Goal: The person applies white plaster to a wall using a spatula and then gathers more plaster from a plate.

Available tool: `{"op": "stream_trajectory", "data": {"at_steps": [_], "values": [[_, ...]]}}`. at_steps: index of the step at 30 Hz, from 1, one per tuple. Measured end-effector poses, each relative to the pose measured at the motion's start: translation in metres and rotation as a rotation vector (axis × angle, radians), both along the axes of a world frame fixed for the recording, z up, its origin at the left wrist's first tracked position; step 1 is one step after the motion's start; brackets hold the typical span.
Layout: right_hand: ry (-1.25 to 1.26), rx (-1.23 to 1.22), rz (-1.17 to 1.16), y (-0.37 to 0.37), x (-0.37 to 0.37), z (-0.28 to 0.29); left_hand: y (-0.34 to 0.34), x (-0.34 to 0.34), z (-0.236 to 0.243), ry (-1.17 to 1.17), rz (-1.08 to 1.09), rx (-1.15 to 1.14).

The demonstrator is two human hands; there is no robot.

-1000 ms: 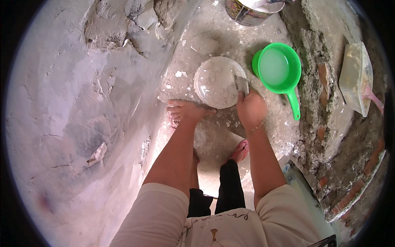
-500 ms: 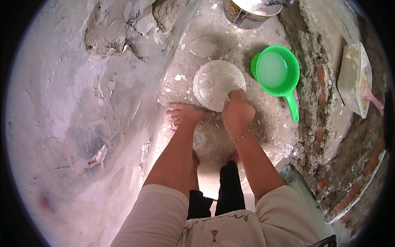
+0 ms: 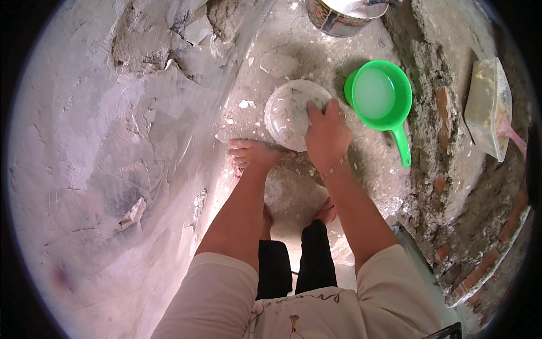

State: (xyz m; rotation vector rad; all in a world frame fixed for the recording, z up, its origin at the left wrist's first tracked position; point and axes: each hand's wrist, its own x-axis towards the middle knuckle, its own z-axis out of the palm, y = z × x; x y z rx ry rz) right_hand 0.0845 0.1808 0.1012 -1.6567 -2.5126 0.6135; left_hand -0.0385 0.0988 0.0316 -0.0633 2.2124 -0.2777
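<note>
A round whitish bowl [image 3: 276,121] sits on the rough floor in front of me, with pale wet mix in it. My right hand [image 3: 328,134] reaches over its right side, index finger stretched forward. Under those fingers a flat greyish scraper-like blade [image 3: 300,103] dips into the bowl; its handle is hidden by the hand. My left hand [image 3: 257,155] is at the near left of the bowl, fingers spread leftward and thumb toward the near rim. Whether that thumb touches the rim I cannot tell.
A green dipper [image 3: 402,141] with cloudy liquid stands right of the bowl. Beyond is a bucket [image 3: 339,24] of white material. A translucent scoop-like container [image 3: 486,110] lies at the far right beside broken brickwork [image 3: 443,113]. On the left rises a patchy plastered wall [image 3: 107,141].
My right hand has moved slightly forward over the bowl, its fingers stretching out, and the greyish blade now shows inside. The left hand stays in almost the same place.
</note>
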Motion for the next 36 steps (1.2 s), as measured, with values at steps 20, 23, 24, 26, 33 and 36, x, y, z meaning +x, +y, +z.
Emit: {"op": "stream_trajectory", "data": {"at_steps": [20,23,24,26,33,36], "values": [[-0.138,-0.171,0.138,-0.027,0.005,0.002,0.0,0.001,0.001,0.027,0.006,0.044],[-0.156,-0.18,0.206,-0.035,0.005,0.01,0.0,0.0,-0.002,0.048,-0.015,0.028],[-0.171,-0.184,0.232,-0.041,0.007,-0.004,-0.003,0.0,-0.008,0.054,-0.033,0.032],[-0.164,-0.146,0.27,-0.05,0.011,-0.019,-0.006,0.0,-0.017,0.059,-0.033,0.043],[-0.09,-0.068,0.169,-0.037,0.012,-0.006,0.002,0.002,0.005,0.01,-0.015,0.034],[-0.096,-0.048,0.157,-0.038,0.017,-0.016,0.01,0.003,0.008,-0.003,0.036,0.009]]}}
